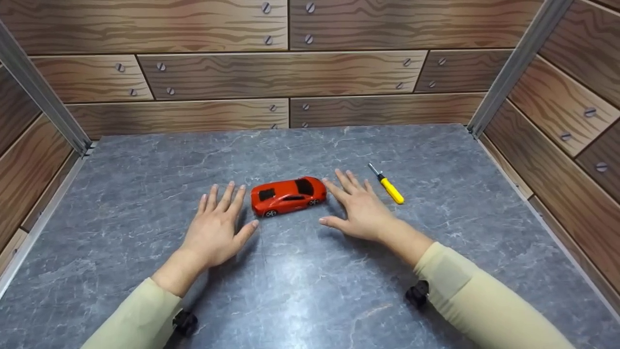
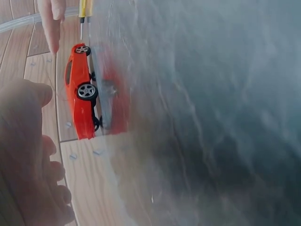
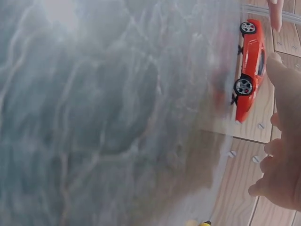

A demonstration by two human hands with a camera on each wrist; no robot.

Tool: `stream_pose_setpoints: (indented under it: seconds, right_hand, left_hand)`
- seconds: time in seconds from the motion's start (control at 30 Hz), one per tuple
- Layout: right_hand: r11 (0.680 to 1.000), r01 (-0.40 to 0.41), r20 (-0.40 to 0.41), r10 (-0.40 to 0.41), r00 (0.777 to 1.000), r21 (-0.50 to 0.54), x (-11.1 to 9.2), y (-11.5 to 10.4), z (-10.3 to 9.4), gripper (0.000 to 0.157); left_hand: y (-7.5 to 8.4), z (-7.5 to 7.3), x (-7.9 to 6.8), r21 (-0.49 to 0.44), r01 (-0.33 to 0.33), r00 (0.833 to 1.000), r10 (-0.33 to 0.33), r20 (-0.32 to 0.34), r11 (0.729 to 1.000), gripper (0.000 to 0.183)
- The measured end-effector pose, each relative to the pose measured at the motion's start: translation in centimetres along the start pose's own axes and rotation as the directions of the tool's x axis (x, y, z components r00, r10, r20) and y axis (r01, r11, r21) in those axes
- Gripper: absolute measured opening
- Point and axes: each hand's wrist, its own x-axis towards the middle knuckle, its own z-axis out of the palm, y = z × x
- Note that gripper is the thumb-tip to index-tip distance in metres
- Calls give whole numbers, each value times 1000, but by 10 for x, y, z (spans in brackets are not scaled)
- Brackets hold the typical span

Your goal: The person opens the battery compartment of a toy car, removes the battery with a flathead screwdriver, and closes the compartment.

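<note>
A red toy car [image 1: 288, 196] with a black windshield stands on its wheels on the grey marbled table, between the two hands. To its left is my left hand [image 1: 215, 230], palm down with fingers spread and straight, holding nothing. On the other side my right hand [image 1: 361, 211] is spread in the same way, its index fingertip right at the car's front end. Side on, the car [image 2: 83, 92] shows its silver-spoked wheels in the left wrist view. The right wrist view has the car [image 3: 251, 70] beside the thumb of my right hand [image 3: 284, 141].
A screwdriver [image 1: 390, 189] with a yellow handle lies just right of my right hand, its shaft pointing away to the left. Wood-patterned panels [image 1: 286, 75] wall the table [image 1: 300, 291] at the back and sides, with metal posts [image 1: 520, 63] at the far corners.
</note>
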Motion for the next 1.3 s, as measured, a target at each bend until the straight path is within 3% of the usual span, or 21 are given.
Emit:
stream_pose_setpoints:
  seconds: [0.47,0.93,1.3]
  right_hand:
    - [998,42,45,-44,998,44,16,-9,11,96]
    - [997,48,73,-53,996,64,14,-3,15,98]
    - [993,54,111,-66,992,109,9,-1,11,96]
  left_hand:
    - [2,7,10,-15,-60,998,61,30,998,87]
    - [-12,2,19,-100,-163,979,173,104,982,83]
    - [-17,1,21,-168,-158,970,184,158,973,83]
